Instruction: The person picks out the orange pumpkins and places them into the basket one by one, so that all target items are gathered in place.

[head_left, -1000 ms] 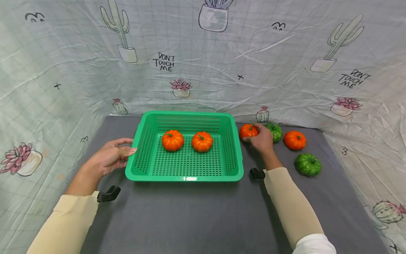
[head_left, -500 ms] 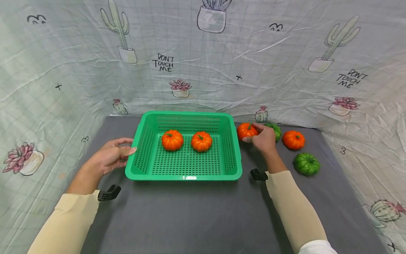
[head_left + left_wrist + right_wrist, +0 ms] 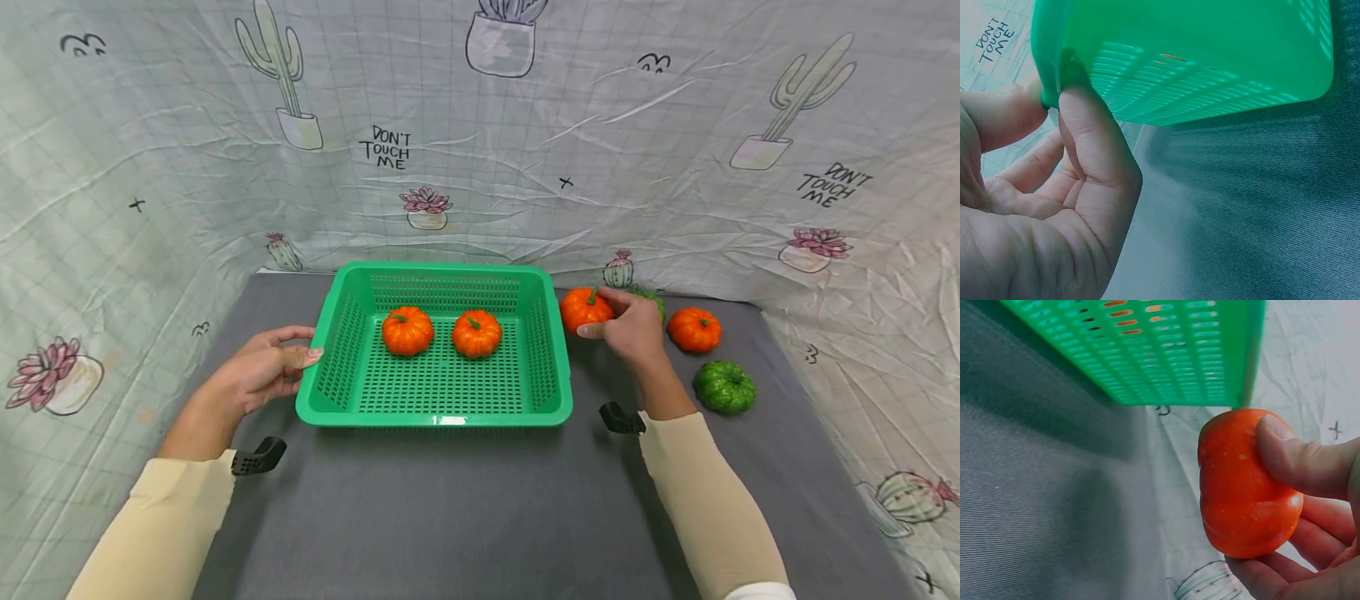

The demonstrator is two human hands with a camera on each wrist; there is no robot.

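Observation:
A green plastic basket [image 3: 435, 420] with slotted walls stands on the grey table. At its left side my left hand [image 3: 262, 367] pinches the rim between thumb and fingers; the left wrist view shows the thumb and a bent finger [image 3: 1094, 134] on either side of it. My right hand [image 3: 630, 329] grips a small orange pumpkin [image 3: 1244, 487] with a green stem, just outside the basket's right wall. In the right wrist view the thumb lies on one side of this pumpkin and fingers on the other. Inside the basket sit two orange pumpkins, one left [image 3: 407, 332] and one right [image 3: 477, 335].
Right of the basket lie another orange pumpkin [image 3: 694, 331] and a green pumpkin [image 3: 725, 387]. A second green pumpkin [image 3: 654, 302] is mostly hidden behind my right hand. A printed cloth [image 3: 480, 167] with cactus drawings hangs behind and beside the table [image 3: 450, 517].
My right hand, holding the orange pumpkin, has risen slightly and turned a little, covering more of the green pumpkin behind it. My left hand and the basket stay in place.

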